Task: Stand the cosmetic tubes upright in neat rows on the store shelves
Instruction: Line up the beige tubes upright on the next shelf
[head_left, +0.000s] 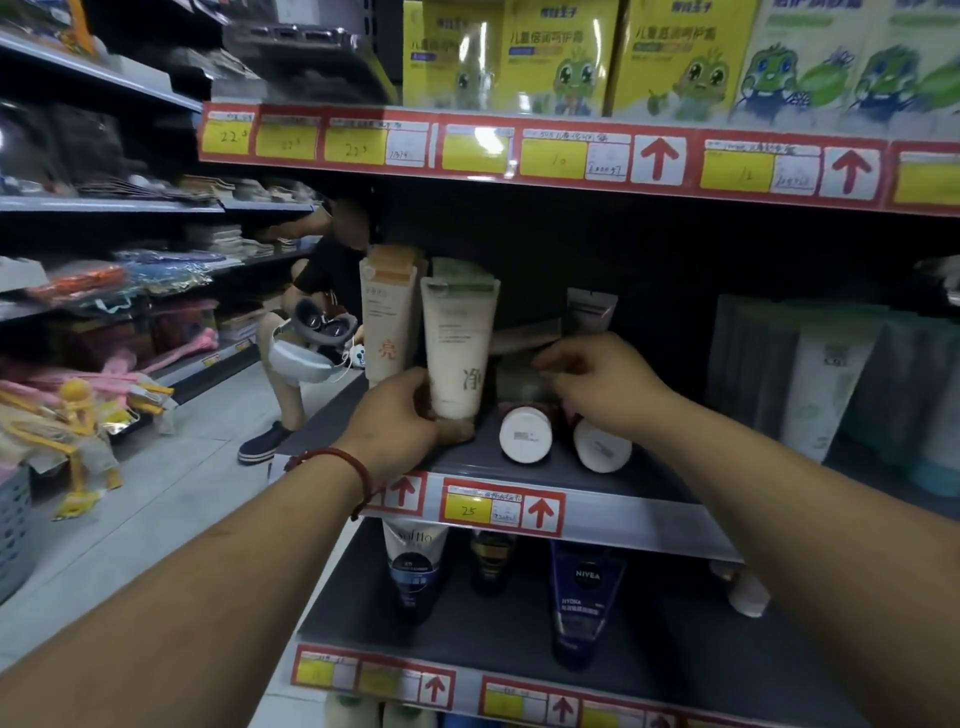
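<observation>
A white tube with a green top (458, 347) stands upright on its cap on the middle shelf (597, 480). My left hand (402, 421) grips its lower end and cap. Left of it stands a white tube with an orange top (383, 317). Two tubes with white caps lie on their sides facing me, one (524, 434) beside the green tube and one (602, 446) to its right. My right hand (597, 382) reaches above these lying tubes with fingers curled; what it holds is hidden.
Pale green tubes (826, 374) stand at the shelf's right. Dark tubes, one marked NIVEA (584, 597), stand on the shelf below. Yellow boxes (561, 57) fill the top shelf. A person (311, 332) crouches in the aisle at left, holding a headset.
</observation>
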